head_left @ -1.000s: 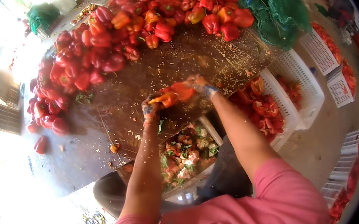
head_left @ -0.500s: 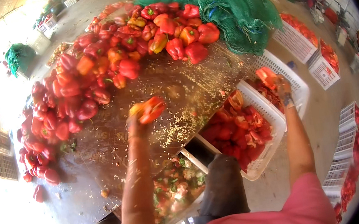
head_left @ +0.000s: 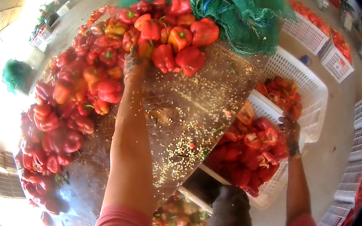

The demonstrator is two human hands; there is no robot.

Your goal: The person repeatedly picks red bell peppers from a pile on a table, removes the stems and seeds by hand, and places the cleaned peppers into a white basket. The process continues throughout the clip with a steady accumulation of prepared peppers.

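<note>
My left hand [head_left: 134, 60] reaches into a heap of red and orange bell peppers [head_left: 69, 138], its fingers closed on a yellow-orange pepper [head_left: 146, 50]. The brown tabletop [head_left: 204, 77] is strewn with pale seeds. My right hand [head_left: 288, 128], somewhat dark and blurred, is loosely open at the divider between two white plastic crates of cut pepper pieces, the nearer [head_left: 269, 195] and the farther [head_left: 313, 99]. Whether it touches the pieces is unclear.
Green netting [head_left: 240, 7] drapes over the back of the table. More pepper-filled crates [head_left: 303, 31] line the right side. A wooden-edged bin of scraps [head_left: 177, 220] is below the table by my leg [head_left: 228, 217]. Stacked crates [head_left: 3, 182] stand at the left.
My left hand has moved forward into the heap, and the cut pepper it held earlier is no longer visible in it. My right hand has lowered and released the piece it carried.
</note>
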